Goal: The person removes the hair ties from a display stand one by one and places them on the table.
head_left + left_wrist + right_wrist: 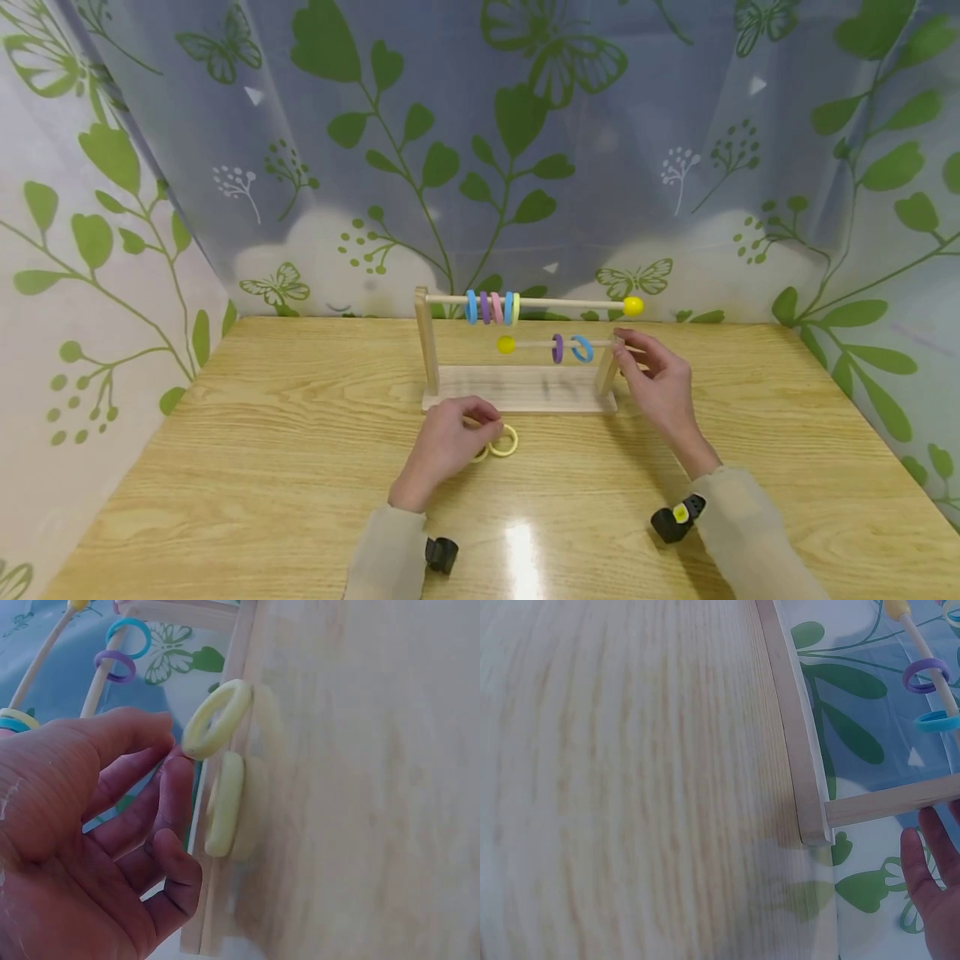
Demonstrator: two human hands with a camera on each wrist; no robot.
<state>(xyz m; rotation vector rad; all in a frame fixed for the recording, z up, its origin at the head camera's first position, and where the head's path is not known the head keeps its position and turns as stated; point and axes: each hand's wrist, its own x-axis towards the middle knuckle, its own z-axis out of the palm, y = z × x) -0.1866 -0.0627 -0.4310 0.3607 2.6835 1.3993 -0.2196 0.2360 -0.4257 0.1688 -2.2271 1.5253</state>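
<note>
A wooden rack (pixel 517 390) stands on the table with two rods that have yellow end knobs. Several rings, blue, purple, pink and pale yellow, hang on the upper rod (pixel 566 303). The lower rod (pixel 528 343) carries a purple ring (pixel 557 348) and a blue ring (pixel 582 348). In front of the base, my left hand (pixel 453 437) pinches the edge of a pale yellow ring (pixel 217 720), which looks tilted. Another yellow ring (pixel 225 804) lies beside it, partly hidden in the head view. My right hand (pixel 660 383) holds the top of the right post (pixel 608 371) between thumb and fingers.
The wooden table (pixel 262 467) spreads around the rack. A patterned curtain (pixel 450 167) with leaves and butterflies hangs behind its far edge, with similar cloth on both sides. Each wrist wears a small black camera.
</note>
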